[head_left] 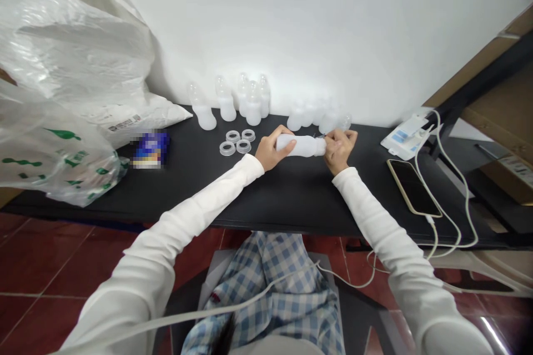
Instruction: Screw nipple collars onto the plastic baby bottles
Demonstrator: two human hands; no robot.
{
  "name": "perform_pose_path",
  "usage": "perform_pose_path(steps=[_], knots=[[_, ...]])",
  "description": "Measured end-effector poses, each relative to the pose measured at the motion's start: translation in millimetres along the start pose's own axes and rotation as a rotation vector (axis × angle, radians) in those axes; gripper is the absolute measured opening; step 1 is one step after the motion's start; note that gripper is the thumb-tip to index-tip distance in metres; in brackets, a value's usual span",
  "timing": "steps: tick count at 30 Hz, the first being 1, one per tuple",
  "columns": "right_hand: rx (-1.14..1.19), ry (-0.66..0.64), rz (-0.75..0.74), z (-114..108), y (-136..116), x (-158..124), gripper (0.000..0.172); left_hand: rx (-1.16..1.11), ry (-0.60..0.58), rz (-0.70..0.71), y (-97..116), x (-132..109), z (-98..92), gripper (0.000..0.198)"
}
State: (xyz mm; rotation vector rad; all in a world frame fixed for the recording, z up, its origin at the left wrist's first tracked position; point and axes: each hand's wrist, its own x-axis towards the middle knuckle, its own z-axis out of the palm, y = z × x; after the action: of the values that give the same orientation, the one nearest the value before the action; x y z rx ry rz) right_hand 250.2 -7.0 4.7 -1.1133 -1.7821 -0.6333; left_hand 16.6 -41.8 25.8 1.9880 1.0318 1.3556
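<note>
A white baby bottle lies sideways in the air above the black table, its base to the left and its neck to the right. Wrapped round the base end is my left hand. My right hand is closed with its fingers at the neck end; what they pinch there is hidden. Several translucent rings lie left of my left hand. Behind them stand several white bottles with clear dome caps. More white bottles are behind my hands, blurred, with a clear dome just past my right hand.
Plastic bags and a blue packet occupy the left of the black table. On the right lie a white power strip, a phone and loose cables. A white wall rises behind; cardboard boxes stand far right.
</note>
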Motion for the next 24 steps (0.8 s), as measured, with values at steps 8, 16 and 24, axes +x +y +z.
perform_pose_path(steps=[8,16,24], knots=[[-0.137,0.043,-0.135,-3,12,-2,0.067,-0.508,-0.199,-0.601,12,12,4.0,0.052],[-0.166,-0.079,-0.166,-5,13,3,0.064,-0.366,-0.200,-0.573,7,10,2.7,0.054],[-0.038,0.019,-0.011,-9,10,8,0.062,0.467,-0.127,0.575,-22,7,9.9,0.036]])
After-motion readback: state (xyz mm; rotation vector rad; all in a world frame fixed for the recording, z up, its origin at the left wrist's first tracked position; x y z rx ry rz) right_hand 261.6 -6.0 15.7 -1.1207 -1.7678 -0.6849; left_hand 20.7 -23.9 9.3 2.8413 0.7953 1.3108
